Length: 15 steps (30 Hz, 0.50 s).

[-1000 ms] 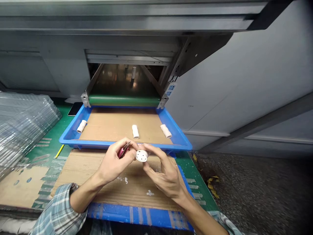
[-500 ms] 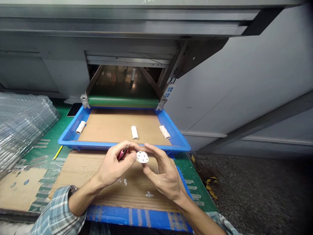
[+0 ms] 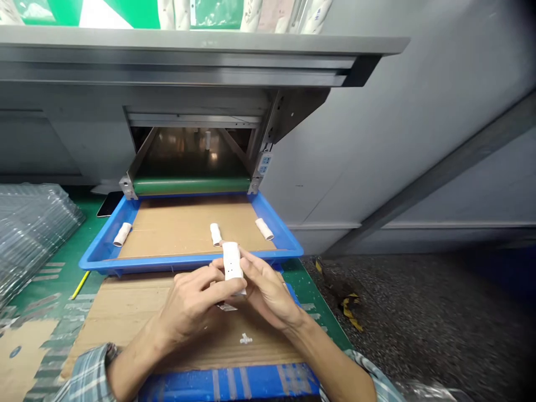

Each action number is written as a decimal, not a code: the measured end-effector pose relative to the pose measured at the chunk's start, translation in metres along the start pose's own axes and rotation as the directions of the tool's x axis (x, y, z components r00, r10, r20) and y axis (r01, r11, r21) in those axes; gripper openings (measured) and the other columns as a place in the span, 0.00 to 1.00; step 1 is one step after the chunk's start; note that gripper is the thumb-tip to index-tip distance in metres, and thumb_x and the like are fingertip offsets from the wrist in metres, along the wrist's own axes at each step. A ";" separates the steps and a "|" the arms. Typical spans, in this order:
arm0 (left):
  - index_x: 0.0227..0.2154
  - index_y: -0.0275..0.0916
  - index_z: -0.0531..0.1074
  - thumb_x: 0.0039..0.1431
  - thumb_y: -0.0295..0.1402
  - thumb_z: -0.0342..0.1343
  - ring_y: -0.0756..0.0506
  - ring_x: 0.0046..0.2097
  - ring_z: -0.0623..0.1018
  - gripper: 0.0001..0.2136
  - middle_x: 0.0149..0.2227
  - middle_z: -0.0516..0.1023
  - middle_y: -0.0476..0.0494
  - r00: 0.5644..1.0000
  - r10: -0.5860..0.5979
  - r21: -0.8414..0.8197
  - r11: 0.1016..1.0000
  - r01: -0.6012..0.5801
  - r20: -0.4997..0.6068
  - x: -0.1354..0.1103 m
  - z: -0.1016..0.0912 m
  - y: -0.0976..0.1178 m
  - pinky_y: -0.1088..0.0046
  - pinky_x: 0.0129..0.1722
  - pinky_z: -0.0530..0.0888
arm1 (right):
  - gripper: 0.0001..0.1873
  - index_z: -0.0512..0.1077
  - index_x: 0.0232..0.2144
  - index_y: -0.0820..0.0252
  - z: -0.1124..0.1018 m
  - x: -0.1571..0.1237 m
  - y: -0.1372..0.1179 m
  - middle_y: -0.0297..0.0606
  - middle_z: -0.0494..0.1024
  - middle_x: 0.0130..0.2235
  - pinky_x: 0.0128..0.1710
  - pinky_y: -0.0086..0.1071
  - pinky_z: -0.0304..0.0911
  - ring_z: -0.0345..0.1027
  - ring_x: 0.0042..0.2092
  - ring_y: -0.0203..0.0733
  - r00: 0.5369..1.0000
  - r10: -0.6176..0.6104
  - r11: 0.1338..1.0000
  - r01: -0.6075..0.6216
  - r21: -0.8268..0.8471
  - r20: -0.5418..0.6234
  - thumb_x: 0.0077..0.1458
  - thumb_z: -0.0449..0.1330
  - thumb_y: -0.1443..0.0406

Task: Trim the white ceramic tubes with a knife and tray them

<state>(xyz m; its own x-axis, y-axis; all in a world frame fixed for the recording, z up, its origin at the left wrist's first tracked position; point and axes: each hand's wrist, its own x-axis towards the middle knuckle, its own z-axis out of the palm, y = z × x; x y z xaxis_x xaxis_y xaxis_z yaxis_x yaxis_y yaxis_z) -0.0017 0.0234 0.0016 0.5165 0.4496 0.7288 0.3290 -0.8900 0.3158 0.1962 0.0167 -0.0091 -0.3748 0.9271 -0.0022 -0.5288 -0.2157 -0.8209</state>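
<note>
The small white plastic-looking cylinder [image 3: 231,260] is above the flat brown cardboard sheet [image 3: 125,304], fingered by left hand [image 3: 190,301] and right hand [image 3: 270,291]; it looks light, stiff, perhaps slick; its sides seem the safest hold

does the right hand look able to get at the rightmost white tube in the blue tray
Probably yes: only the near rim of the blue tray seems to stand between the right hand and the white tube, though that hand is holding the white piece.

Green table [image 3: 71,249] (tape-streaked) under blue tray [image 3: 167,262]
</note>
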 end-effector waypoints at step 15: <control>0.43 0.43 0.64 0.83 0.41 0.40 0.51 0.27 0.72 0.13 0.30 0.72 0.53 0.939 -0.341 0.010 0.940 0.342 -0.037 0.002 -0.011 -0.003 0.76 0.29 0.71 | 0.23 0.82 0.51 0.52 -0.006 -0.001 0.005 0.43 0.88 0.49 0.52 0.39 0.79 0.83 0.49 0.47 0.915 -0.372 0.858 0.277 -0.433 -0.154 0.56 0.79 0.52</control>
<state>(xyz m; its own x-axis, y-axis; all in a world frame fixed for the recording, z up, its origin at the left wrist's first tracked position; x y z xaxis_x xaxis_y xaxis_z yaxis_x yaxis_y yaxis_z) -0.0106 0.0261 0.0090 0.3435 0.7232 0.5991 0.4938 -0.6817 0.5398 0.1986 0.0166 -0.0171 -0.0290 0.9760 0.2159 -0.2279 0.2039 -0.9521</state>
